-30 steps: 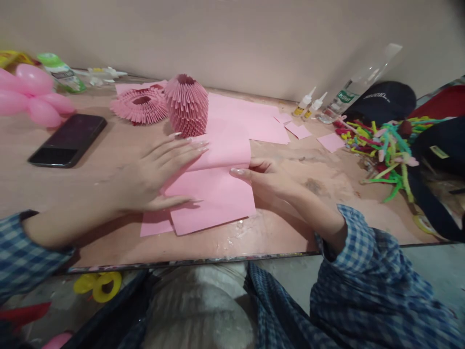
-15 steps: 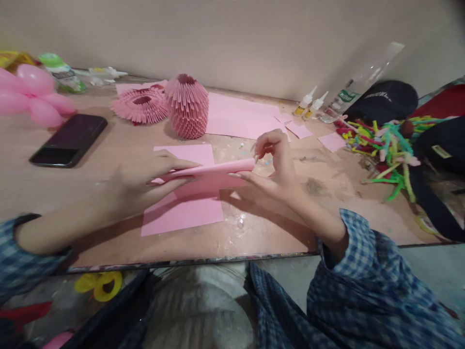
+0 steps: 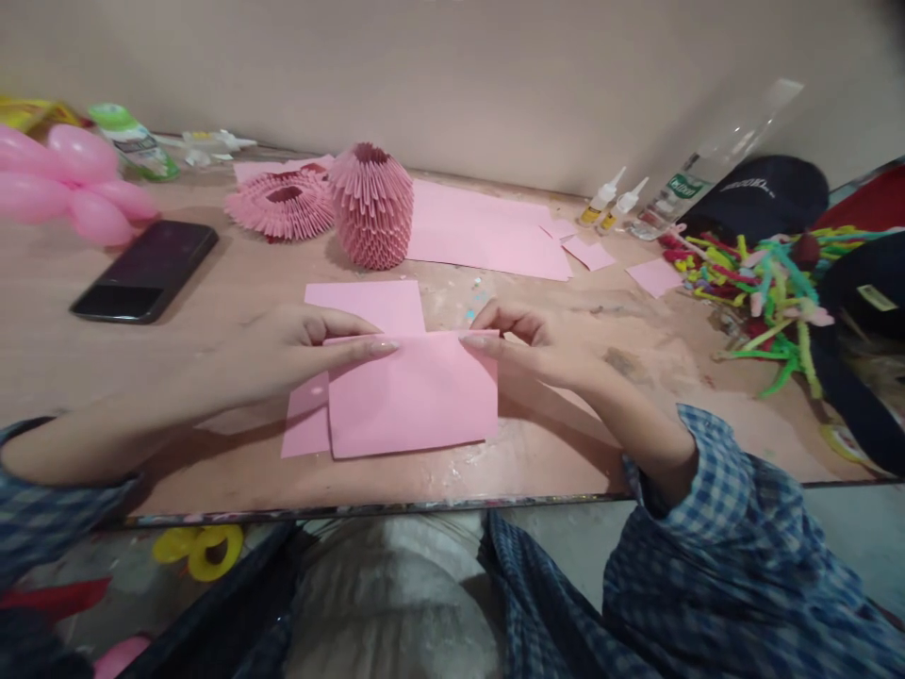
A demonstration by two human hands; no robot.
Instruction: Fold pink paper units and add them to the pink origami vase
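A folded sheet of pink paper point(image 3: 417, 396) is held up by its top edge between both hands. My left hand point(image 3: 304, 344) pinches that edge at the left, thumb in front and fingers behind. At the right end, my right hand point(image 3: 527, 339) grips the same edge, thumb on the front face. Behind and to the left lies another pink paper sheet point(image 3: 364, 297) on the table, partly covered by the held one. Beyond the hands stands a pink vase-like piece of folded paper units point(image 3: 373, 207), beside a flat ring of such units point(image 3: 279, 215).
At left are a black phone point(image 3: 145, 272), pink balloons point(image 3: 77, 179) and a green-capped bottle point(image 3: 134, 141). Farther back lies a large pink sheet point(image 3: 481, 226). Two glue bottles point(image 3: 600, 200), a clear plastic bottle point(image 3: 682, 184), colourful pipe cleaners point(image 3: 770, 283) and dark caps point(image 3: 760, 198) occupy the right.
The held paper has tipped from nearly edge-on to showing its broad front face, hanging toward me. My right hand's raised fingers have come down behind the top edge.
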